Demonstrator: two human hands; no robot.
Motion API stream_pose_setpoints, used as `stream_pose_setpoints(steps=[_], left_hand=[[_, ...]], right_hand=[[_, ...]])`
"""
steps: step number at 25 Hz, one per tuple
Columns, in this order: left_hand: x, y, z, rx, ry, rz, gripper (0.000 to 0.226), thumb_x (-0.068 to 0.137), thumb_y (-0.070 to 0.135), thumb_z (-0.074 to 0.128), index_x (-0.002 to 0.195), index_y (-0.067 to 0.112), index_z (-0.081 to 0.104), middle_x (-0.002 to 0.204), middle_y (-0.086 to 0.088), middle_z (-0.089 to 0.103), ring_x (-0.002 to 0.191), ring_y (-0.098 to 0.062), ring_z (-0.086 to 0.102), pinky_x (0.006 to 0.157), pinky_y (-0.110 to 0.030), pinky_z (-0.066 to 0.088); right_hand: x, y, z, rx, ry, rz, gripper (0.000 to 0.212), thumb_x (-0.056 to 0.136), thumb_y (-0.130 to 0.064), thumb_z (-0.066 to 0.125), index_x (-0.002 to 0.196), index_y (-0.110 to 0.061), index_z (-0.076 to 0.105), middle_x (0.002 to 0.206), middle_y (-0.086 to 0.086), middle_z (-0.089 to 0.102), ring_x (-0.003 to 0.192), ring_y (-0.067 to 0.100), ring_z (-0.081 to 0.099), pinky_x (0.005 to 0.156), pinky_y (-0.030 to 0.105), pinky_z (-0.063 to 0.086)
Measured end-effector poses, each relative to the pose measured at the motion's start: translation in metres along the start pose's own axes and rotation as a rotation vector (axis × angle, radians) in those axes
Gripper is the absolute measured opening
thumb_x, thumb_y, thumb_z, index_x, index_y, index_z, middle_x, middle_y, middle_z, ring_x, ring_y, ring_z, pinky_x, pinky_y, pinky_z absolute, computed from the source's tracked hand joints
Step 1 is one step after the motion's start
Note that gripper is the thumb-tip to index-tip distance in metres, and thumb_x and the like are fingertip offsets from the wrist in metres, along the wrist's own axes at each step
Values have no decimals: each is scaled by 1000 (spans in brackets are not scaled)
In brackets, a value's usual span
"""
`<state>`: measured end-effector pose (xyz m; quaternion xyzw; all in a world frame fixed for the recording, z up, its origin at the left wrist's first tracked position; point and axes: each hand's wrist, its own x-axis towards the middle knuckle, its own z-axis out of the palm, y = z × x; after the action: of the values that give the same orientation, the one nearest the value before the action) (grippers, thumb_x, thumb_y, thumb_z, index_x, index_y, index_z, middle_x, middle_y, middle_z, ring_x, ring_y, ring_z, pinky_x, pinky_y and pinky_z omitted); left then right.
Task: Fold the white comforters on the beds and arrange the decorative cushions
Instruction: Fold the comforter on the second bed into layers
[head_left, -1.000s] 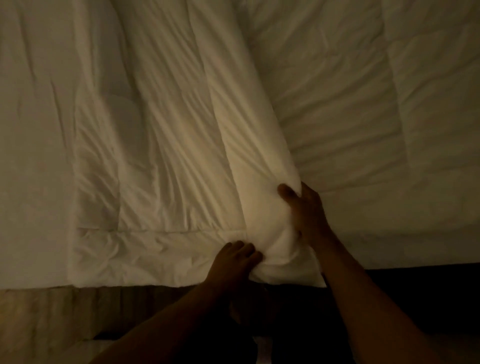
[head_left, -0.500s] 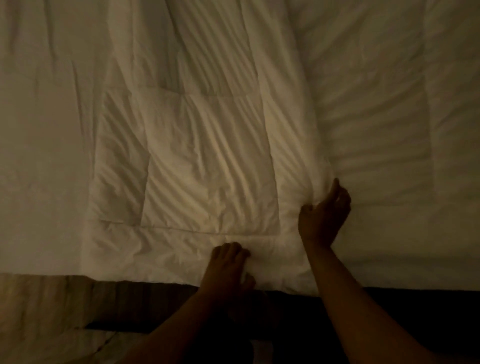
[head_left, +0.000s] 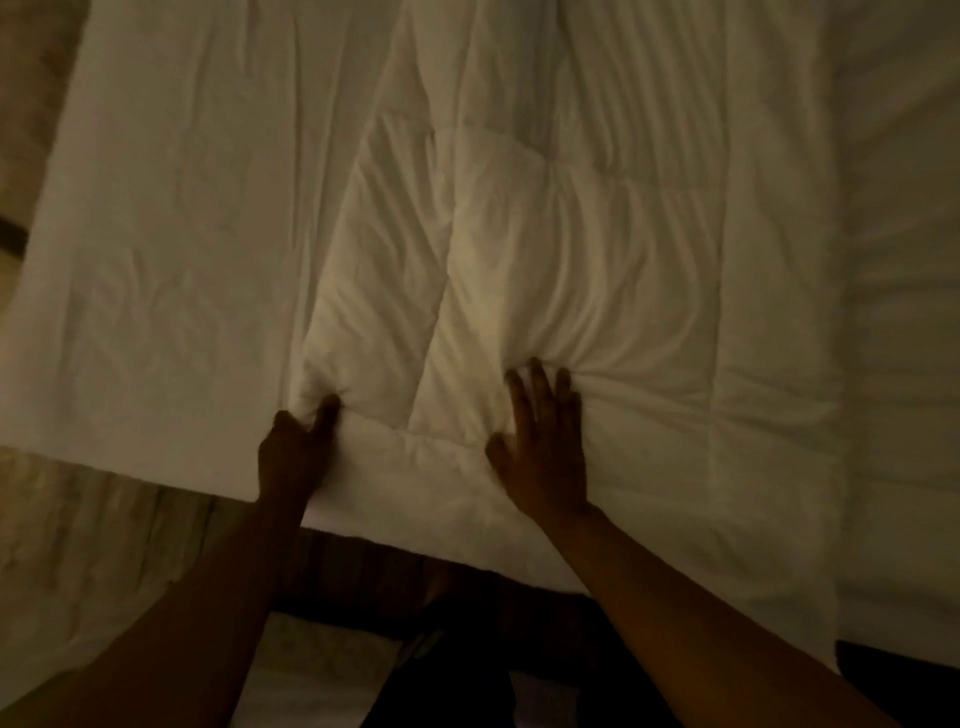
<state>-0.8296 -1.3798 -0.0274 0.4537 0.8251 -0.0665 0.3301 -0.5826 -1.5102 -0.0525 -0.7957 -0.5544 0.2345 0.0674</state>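
Left hand (head_left: 296, 452) pinches a bunch of white comforter (head_left: 519, 249) at lower centre; right hand (head_left: 545, 441) presses flat on it, fingers spread. Comforter lies wrinkled across the bed (head_left: 156, 260), filling mid to upper frame.

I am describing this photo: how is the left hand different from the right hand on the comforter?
The left hand pinches a bunch of the comforter near its left edge; the right hand lies flat with spread fingers, pressing down. The left hand's fingers are curled; the right hand's are straight. Both touch the comforter near the bed's near edge.
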Motion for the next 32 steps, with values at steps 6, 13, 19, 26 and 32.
stream_pose_setpoints(steps=[6,13,19,26,32], left_hand=[[-23,-53,-19,23,-48,-2,76,86,77,23,87,10,59,82,-12,62,80,-32,60,77,-38,43],[13,-43,2,285,-113,2,60,97,58,31,127,9,49,121,-21,57,106,-38,58,95,-49,46],[21,114,6,277,288,659,69,90,36,52,148,9,28,153,-22,29,141,-41,27,117,-54,22],[72,365,65,532,307,1014,75,93,68,21,155,34,-5,164,-4,-15,150,-29,-16,120,-57,1],[132,487,90,584,295,952,90,79,87,7,152,40,-15,162,-6,-21,148,-33,-23,114,-67,-8]], right_hand=[[-1,-18,15,-132,-62,-80,72,90,-49,48,154,-32,22,164,7,6,151,35,-2,120,55,12],[24,2,-2,-154,6,-99,65,89,-39,53,150,-23,37,160,8,24,148,28,23,118,54,19],[127,55,-53,-174,200,-36,60,98,-40,40,153,-18,30,162,12,16,151,32,10,118,59,13],[278,155,-120,-314,336,50,64,97,-50,34,154,-22,25,163,14,14,150,38,9,117,62,10],[405,201,-179,-331,474,101,69,96,-54,31,154,-17,25,161,21,12,147,48,8,117,63,1]])
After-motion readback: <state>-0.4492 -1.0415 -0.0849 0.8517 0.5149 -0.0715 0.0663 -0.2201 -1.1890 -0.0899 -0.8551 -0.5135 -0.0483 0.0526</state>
